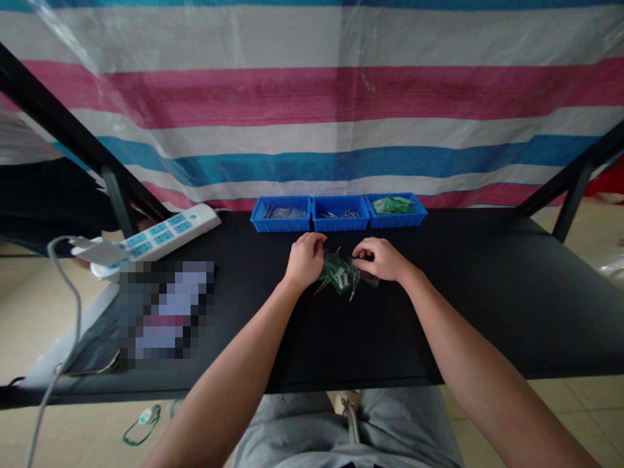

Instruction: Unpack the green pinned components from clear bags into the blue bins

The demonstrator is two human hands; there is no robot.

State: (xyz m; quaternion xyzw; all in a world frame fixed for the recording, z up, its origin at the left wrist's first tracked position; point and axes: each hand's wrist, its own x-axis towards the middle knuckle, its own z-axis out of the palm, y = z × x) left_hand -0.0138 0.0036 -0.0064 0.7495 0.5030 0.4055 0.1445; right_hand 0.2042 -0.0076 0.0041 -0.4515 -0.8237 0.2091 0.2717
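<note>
A small clear plastic packet lies bunched on the black tabletop, holding green boards with thin metal pins sticking out of it. My left hand curls over its left end, and my right hand pinches its clear right corner. The hands are close together, with only the packet between them. My fingers hide part of the packet, so its opening cannot be seen.
Along the table's back edge stand several joined blue bins, holding clear packets, metal pins and green pieces. A white power strip and a pixelated patch lie at left. A grey cable hangs there.
</note>
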